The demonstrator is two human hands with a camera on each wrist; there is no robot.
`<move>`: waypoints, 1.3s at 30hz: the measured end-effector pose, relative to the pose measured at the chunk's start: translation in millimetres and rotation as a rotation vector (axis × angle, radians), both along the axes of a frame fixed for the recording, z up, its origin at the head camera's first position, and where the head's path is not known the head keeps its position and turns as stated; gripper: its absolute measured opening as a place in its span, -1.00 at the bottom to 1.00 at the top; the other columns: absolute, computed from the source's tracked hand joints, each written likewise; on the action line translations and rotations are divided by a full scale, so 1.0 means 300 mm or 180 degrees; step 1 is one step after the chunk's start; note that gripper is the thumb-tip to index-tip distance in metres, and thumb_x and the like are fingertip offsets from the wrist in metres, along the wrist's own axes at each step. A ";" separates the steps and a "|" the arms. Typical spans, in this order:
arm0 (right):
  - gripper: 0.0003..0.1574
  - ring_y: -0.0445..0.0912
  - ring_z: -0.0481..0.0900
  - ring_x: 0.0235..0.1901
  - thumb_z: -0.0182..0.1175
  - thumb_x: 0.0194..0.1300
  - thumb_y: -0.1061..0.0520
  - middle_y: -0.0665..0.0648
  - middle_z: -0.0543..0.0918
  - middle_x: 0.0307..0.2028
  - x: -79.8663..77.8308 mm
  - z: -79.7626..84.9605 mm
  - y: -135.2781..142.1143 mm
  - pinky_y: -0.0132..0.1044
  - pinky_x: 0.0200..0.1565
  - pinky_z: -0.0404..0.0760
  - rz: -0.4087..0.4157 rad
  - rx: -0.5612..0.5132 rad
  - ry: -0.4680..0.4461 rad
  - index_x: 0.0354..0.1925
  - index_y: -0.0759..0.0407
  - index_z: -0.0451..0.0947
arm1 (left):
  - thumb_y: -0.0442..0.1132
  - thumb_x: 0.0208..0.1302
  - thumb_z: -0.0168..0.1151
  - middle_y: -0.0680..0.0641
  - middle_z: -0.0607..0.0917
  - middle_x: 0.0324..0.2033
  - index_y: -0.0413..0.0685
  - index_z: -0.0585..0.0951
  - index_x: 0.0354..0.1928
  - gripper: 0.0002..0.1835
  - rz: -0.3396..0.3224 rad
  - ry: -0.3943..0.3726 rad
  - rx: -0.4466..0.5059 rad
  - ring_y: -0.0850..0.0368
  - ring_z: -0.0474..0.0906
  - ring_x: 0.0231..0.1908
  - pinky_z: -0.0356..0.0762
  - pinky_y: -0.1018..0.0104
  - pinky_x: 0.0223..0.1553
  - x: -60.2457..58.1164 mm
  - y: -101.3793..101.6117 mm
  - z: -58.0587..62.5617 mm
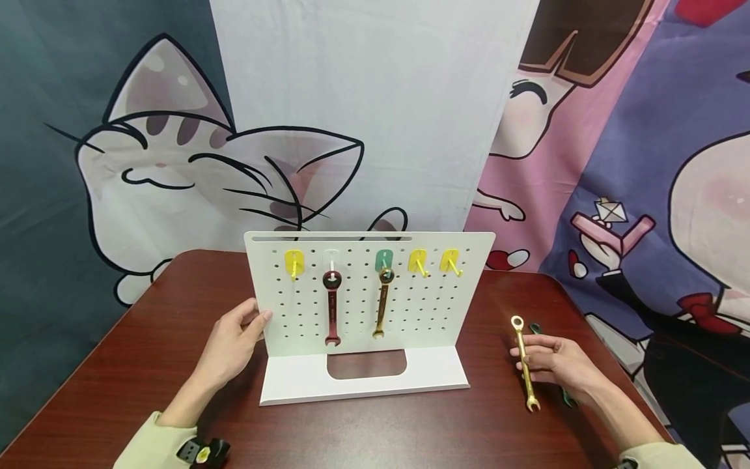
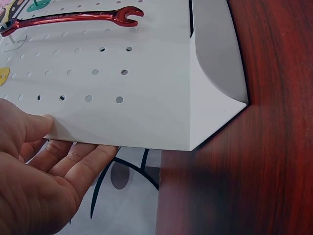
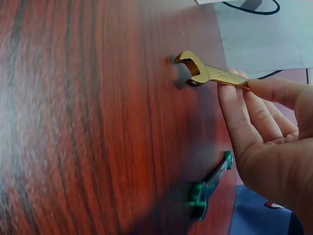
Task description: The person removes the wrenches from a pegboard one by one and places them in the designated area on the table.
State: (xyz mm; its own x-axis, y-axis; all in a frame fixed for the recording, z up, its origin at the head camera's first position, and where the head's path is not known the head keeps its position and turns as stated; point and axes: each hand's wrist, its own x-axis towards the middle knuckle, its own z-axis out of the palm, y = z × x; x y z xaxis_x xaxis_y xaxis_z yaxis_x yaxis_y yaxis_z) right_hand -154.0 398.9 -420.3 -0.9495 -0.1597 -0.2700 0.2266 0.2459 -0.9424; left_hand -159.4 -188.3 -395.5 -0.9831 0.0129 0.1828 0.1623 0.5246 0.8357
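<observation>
A white pegboard stand (image 1: 357, 312) stands upright on the table. My left hand (image 1: 234, 342) pinches its left edge; in the left wrist view the thumb (image 2: 36, 128) lies on the front face and the fingers go behind. A red wrench (image 1: 332, 309) hangs from the white hook, and a gold wrench (image 1: 382, 303) from the green hook (image 1: 383, 259). To the right of the board, my right hand (image 1: 556, 365) holds another gold wrench (image 3: 222, 76) between thumb and fingers, ring end away from me. A green wrench (image 3: 210, 186) lies on the table beneath that hand, partly hidden by it.
Three yellow hooks, one at the left (image 1: 295, 262) and two at the right (image 1: 450, 260), carry nothing. The brown table (image 1: 410, 430) extends around the stand. Behind it hangs a printed cloth (image 1: 381, 98). Dark chair-like furniture (image 1: 691, 365) stands past the table's right edge.
</observation>
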 end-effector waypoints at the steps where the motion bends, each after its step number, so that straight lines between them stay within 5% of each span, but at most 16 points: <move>1: -0.57 -0.13 0.81 -0.15 0.23 0.50 0.29 -0.05 0.84 -0.05 0.001 -0.002 0.004 -0.21 -0.15 0.80 0.0001 0.0013 0.0002 0.28 0.28 0.57 | -0.25 0.65 0.11 -0.31 0.76 0.11 -0.18 0.61 0.22 -0.73 -0.0002 0.0000 0.0006 -0.16 0.77 0.05 0.77 0.02 -0.01 0.000 0.000 0.000; 8: -0.49 -0.12 0.80 -0.15 0.22 0.49 0.29 -0.03 0.84 -0.04 0.007 -0.004 0.026 -0.20 -0.12 0.79 -0.0015 0.0083 0.0001 0.33 0.44 0.48 | -0.25 0.64 0.11 -0.30 0.77 0.10 -0.18 0.62 0.20 -0.74 0.0009 0.0003 -0.0007 -0.15 0.77 0.05 0.77 0.02 0.00 0.001 -0.001 -0.002; 22: -0.51 -0.16 0.79 -0.14 0.22 0.50 0.26 -0.07 0.84 -0.06 0.002 0.012 0.059 -0.22 -0.10 0.79 -0.0099 0.0266 -0.0071 0.32 0.39 0.50 | -0.24 0.64 0.11 -0.29 0.77 0.10 -0.17 0.62 0.18 -0.75 0.0017 -0.0006 -0.0007 -0.14 0.76 0.05 0.76 0.02 0.00 0.000 -0.002 -0.004; 39: -0.36 -0.15 0.79 -0.14 0.19 0.49 0.28 -0.06 0.84 -0.07 0.000 0.004 0.091 -0.21 -0.09 0.79 -0.0134 0.0393 -0.0117 0.39 0.58 0.33 | -0.24 0.64 0.13 -0.26 0.79 0.07 -0.16 0.62 0.20 -0.74 -0.0005 0.0042 -0.0050 -0.06 0.77 -0.03 0.76 0.10 -0.06 -0.005 -0.005 -0.003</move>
State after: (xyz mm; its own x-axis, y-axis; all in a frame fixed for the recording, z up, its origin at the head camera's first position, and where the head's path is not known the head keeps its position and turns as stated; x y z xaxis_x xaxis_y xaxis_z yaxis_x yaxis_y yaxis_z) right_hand -153.8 426.3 -419.2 -0.9438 -0.0832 -0.3199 0.2730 0.3491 -0.8964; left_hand -160.9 -189.9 -396.4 -0.9805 0.0175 0.1955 0.1741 0.5372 0.8253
